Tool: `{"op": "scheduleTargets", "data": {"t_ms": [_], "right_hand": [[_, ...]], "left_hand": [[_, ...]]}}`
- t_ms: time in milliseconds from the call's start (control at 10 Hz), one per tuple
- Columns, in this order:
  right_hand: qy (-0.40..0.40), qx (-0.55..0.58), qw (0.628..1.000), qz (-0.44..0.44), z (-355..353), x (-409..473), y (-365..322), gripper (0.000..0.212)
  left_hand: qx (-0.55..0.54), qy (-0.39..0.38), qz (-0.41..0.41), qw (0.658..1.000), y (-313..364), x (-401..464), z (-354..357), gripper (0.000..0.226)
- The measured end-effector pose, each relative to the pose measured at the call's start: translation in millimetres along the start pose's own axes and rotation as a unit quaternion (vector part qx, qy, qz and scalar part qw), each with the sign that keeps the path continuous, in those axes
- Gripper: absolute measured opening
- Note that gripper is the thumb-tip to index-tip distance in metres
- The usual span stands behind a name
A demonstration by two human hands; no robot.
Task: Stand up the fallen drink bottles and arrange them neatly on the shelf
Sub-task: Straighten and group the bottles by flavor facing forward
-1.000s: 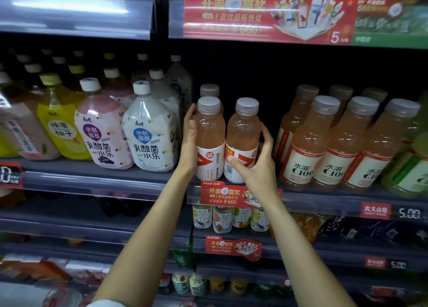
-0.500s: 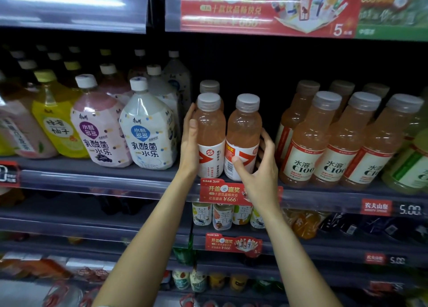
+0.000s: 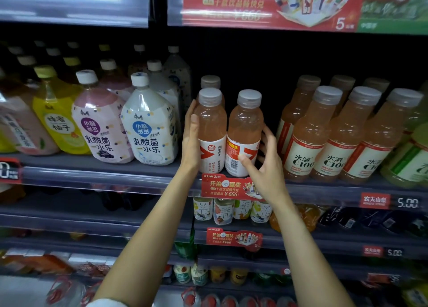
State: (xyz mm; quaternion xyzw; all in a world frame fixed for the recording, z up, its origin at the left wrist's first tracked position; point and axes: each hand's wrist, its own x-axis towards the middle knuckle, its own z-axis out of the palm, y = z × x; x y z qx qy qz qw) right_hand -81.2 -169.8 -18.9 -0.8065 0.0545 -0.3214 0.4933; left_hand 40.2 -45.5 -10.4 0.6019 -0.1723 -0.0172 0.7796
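Two pink drink bottles, grey caps, red-and-white labels, upright side by side at the shelf (image 3: 97, 167) front. My left hand (image 3: 191, 140) lies flat-fingered against the left bottle (image 3: 212, 130); my right hand (image 3: 266, 165) curls around the right bottle (image 3: 244, 133).

Your left hand (image 3: 191, 137) lies flat against the left bottle (image 3: 212, 130); your right hand (image 3: 266, 167) curls around the right bottle (image 3: 244, 133). Both stand upright, touching, at the shelf (image 3: 104, 165) front edge.
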Motion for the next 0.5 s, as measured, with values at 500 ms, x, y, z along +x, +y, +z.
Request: {"op": "scheduleTargets", "data": {"t_ms": [500], "right_hand": [[0.012,-0.027,0.999,0.015,-4,-9,-14,0.081]], "left_hand": [[-0.060,0.040,-0.021,0.997,13,-16,6,0.067]]}}
